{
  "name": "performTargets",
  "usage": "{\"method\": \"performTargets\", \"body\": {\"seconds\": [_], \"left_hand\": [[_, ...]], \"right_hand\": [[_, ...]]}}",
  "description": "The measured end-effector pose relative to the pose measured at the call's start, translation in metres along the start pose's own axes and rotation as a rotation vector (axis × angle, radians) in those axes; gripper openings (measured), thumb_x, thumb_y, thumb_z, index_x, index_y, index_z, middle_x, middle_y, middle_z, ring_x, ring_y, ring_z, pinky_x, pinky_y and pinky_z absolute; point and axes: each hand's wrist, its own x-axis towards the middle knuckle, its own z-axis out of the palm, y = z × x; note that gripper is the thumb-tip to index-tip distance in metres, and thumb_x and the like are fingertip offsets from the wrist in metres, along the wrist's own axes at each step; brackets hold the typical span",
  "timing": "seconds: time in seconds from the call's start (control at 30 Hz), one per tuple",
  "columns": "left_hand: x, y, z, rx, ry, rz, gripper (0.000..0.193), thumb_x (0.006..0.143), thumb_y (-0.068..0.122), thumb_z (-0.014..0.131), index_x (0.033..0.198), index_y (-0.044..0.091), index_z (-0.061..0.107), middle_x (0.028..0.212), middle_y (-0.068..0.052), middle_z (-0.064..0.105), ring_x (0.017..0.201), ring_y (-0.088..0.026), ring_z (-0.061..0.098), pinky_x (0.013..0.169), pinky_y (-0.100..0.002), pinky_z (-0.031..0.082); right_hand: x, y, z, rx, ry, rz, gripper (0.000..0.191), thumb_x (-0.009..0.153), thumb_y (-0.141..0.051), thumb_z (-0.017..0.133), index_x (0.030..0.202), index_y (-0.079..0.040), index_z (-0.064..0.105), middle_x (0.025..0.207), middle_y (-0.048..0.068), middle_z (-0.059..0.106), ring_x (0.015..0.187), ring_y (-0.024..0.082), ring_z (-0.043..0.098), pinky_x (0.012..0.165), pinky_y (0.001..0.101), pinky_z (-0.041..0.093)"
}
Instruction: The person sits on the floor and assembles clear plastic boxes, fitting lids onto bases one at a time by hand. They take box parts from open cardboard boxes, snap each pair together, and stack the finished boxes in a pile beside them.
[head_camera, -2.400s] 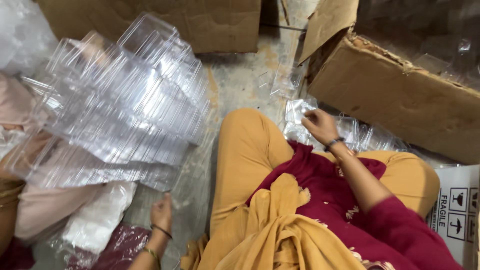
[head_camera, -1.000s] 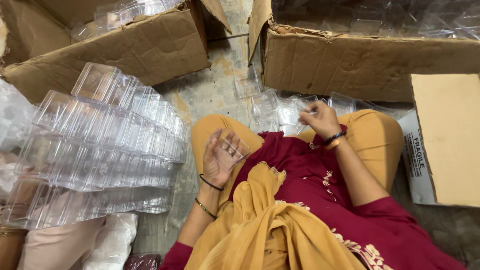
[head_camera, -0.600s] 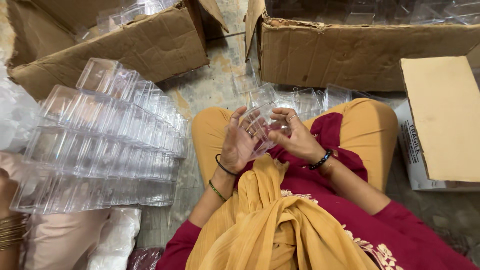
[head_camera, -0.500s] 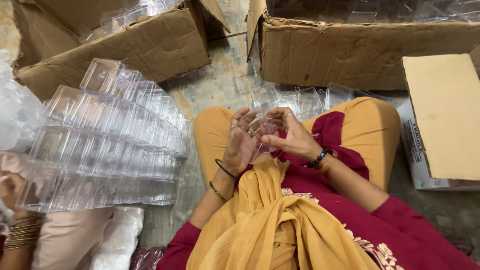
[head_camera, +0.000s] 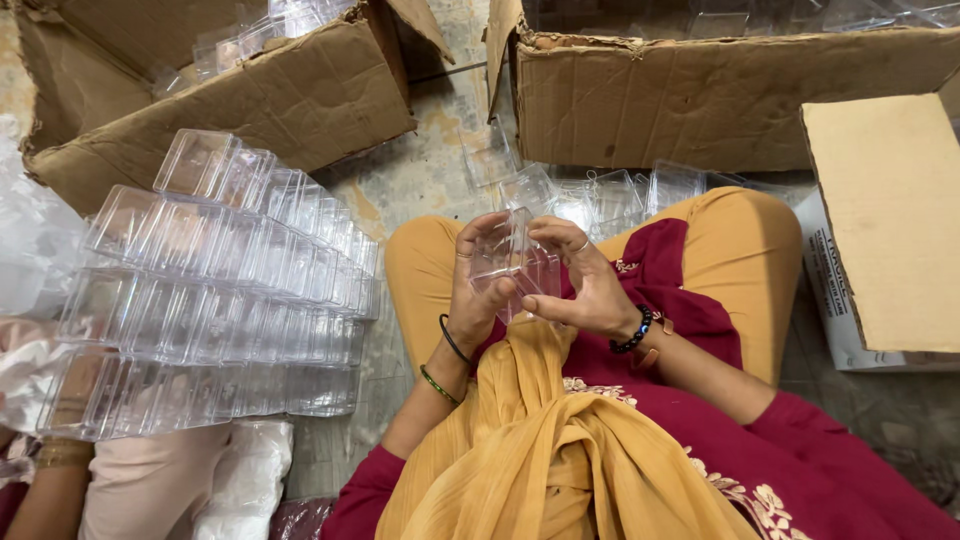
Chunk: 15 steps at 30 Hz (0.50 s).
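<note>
Both my hands meet over my lap on one small clear plastic box (head_camera: 512, 262). My left hand (head_camera: 474, 290) cups its left side with the fingers curled over the top. From the other side, my right hand (head_camera: 580, 282) presses on it with fingers and thumb. I sit cross-legged in mustard trousers, a maroon top and a mustard scarf. Several loose clear box parts (head_camera: 600, 195) lie on the floor just beyond my knees.
A tall stack of clear plastic boxes (head_camera: 215, 290) stands at my left. Two open cardboard cartons (head_camera: 250, 100) (head_camera: 720, 95) holding more clear pieces sit ahead. A flat cardboard box (head_camera: 885, 220) lies at right. Another person's arm with bangles (head_camera: 55, 470) shows at lower left.
My right hand picked a clear piece from the floor beyond my knee, my left hand rose from the floor, and both have closed on the box over my lap.
</note>
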Motion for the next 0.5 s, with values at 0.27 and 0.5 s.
{"method": "performTargets", "body": {"seconds": [0.27,0.5], "left_hand": [[-0.001,0.004,0.001,-0.040,-0.034,-0.035,0.092,0.085,0.039,0.089,0.154,0.009,0.036,0.149,-0.013,0.048,0.140,-0.024,0.048,0.119,-0.041,0.044],[-0.004,0.001,0.004,-0.084,-0.041,0.090,0.091,0.085,0.030,0.091,0.154,0.012,0.034,0.158,-0.010,0.035,0.151,-0.025,0.039,0.127,-0.044,0.039]], "right_hand": [[-0.001,0.007,-0.001,0.133,-0.034,-0.028,0.075,0.081,-0.002,0.086,0.145,-0.009,0.047,0.156,0.010,0.042,0.151,0.022,0.038,0.129,0.0384,0.030],[0.007,-0.006,-0.004,0.155,-0.076,-0.039,0.072,0.080,-0.001,0.087,0.143,-0.010,0.053,0.155,0.010,0.045,0.151,0.022,0.040,0.131,0.0402,0.029]]}}
